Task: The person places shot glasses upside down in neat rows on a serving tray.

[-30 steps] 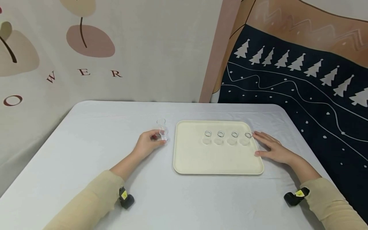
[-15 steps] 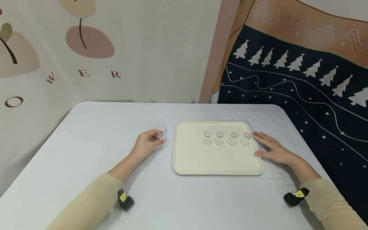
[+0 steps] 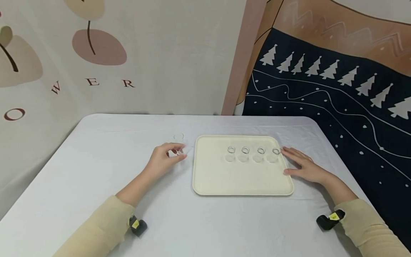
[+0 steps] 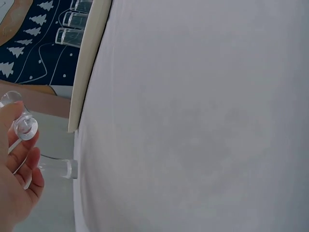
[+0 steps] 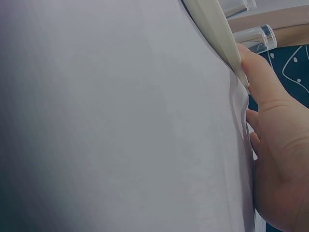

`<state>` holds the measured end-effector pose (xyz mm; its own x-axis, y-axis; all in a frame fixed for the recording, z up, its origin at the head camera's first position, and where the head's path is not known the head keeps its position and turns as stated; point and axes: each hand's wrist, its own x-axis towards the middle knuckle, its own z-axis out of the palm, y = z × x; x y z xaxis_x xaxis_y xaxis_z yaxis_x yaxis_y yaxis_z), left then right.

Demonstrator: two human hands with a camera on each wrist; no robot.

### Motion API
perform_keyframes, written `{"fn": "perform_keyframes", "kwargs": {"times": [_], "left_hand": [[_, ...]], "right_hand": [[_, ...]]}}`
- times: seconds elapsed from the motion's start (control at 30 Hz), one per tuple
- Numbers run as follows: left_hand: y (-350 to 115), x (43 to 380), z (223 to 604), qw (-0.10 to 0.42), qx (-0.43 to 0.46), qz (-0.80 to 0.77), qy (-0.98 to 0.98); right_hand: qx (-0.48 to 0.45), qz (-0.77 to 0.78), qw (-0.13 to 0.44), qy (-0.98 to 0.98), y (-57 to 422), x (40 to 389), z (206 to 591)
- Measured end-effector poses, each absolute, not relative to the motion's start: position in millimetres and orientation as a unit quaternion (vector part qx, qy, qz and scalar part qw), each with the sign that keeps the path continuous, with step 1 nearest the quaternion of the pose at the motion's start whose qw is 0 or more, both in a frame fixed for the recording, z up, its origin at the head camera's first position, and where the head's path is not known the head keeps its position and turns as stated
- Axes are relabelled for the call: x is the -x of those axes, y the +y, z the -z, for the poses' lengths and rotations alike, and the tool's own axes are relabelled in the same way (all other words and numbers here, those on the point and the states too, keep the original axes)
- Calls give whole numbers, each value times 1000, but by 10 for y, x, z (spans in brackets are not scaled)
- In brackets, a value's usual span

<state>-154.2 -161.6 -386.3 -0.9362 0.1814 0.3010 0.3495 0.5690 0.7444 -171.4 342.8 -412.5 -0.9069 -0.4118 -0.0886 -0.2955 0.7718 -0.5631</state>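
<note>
My left hand [image 3: 162,157] is just left of the cream tray [image 3: 244,182], pinching a small clear shot glass [image 4: 26,126] between thumb and fingers. In the left wrist view this glass is tilted, its thick base turned to the camera and the table surface below it. A second clear shot glass [image 4: 60,168] stands upright on the table beyond the fingers, partly hidden by them. On the right, my other hand [image 3: 306,168] has its fingers spread and straight, with the fingertips and thumb at the tray's right rim.
Several clear shot glasses [image 3: 245,155] stand in a row across the tray's back half, the rightmost close to the right fingertips. A white cloth [image 3: 224,225] covers the table. Printed hangings [image 3: 179,64] rise behind its far edge.
The left hand has shifted slightly, its fingers now reaching further over the held shot glass, which has tipped from its more upright stance. The right hand and tray stay in place.
</note>
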Motion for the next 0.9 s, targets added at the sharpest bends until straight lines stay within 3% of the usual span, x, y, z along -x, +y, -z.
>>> {"fn": "perform_keyframes", "kwargs": {"times": [0.37,0.67,0.9], "left_hand": [[-1517,1537,3735,115,211,420,-875],[-1273,1589,3686,146,208,465,-848],[-1000,1644,3693,135,203,507,-827]], "right_hand": [[189,281,103,935,3412,1697,4103],[190,275,102,937,3417,1700,4106],[189,275,102,937,3427,1713,4125]]}}
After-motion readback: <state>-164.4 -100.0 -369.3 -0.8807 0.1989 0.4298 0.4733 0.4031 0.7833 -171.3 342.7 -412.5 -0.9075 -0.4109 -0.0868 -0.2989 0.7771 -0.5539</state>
